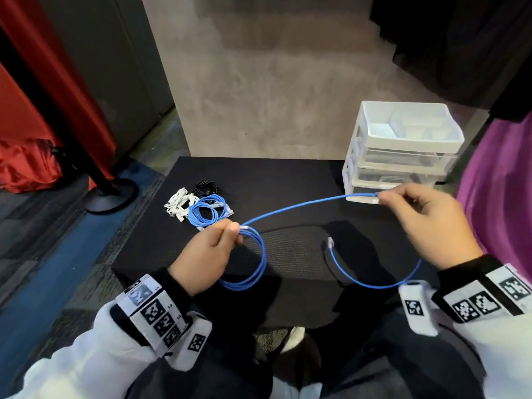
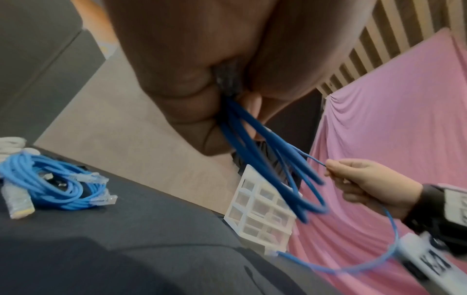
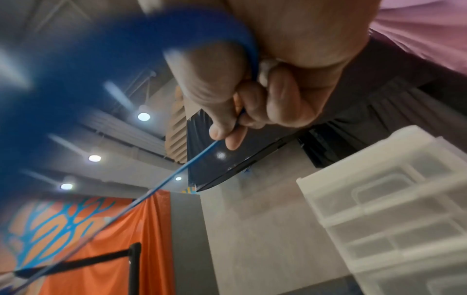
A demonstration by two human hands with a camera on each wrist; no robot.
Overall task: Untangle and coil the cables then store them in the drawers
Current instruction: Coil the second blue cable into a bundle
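Note:
A blue network cable (image 1: pixel 290 207) stretches between both hands above the black table (image 1: pixel 288 180). My left hand (image 1: pixel 213 249) grips several coiled loops of it (image 2: pixel 252 151), which hang below the fist. My right hand (image 1: pixel 414 214) pinches the cable (image 3: pixel 202 155) between thumb and fingers near the drawer unit. The free tail (image 1: pixel 374 283) curves under the right wrist and ends in a clear plug (image 1: pixel 330 242). A white drawer unit (image 1: pixel 403 151) stands at the table's back right, its drawers pushed in.
A coiled blue cable (image 1: pixel 205 213), a white cable bundle (image 1: pixel 180 201) and a black one (image 1: pixel 205 188) lie at the table's back left. A black stanchion base (image 1: pixel 112 194) stands on the floor to the left. Pink cloth (image 1: pixel 501 180) hangs at the right.

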